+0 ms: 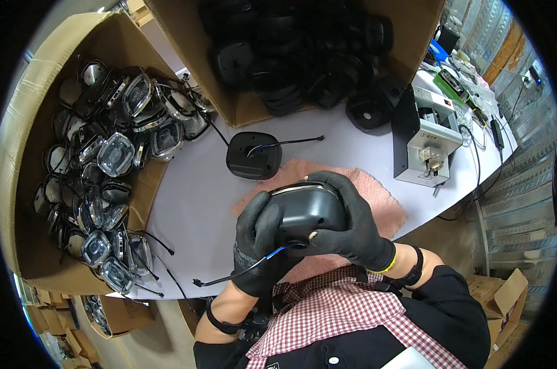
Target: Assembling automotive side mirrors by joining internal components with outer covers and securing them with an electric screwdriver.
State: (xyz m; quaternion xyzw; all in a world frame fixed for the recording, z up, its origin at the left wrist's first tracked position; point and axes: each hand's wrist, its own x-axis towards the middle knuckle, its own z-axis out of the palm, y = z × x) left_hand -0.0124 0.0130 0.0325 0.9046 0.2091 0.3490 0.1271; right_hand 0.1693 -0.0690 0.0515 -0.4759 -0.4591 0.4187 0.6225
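Both of my hands, in dark gloves, grip a rounded black lamp housing (310,212) with a shiny rim along its far edge. My left hand (257,243) wraps its left side, and my right hand (357,221) closes round the right side with the thumb on the near face. From a hole in that near face runs a thin cable (244,270), blue then black, ending in a small plug beyond my left wrist. Below the housing lies a pink cloth (386,206). Just past the cloth, a black back cover (244,161) with a cable rests on the white table (195,203).
At left, a cardboard box (32,270) holds many transparent-lensed lamps (115,154) with dangling cables. A second box (241,114) of black covers stands at the far side. On the right are a small grey machine (429,138) and scattered tools. One loose black cover (367,114) sits between.
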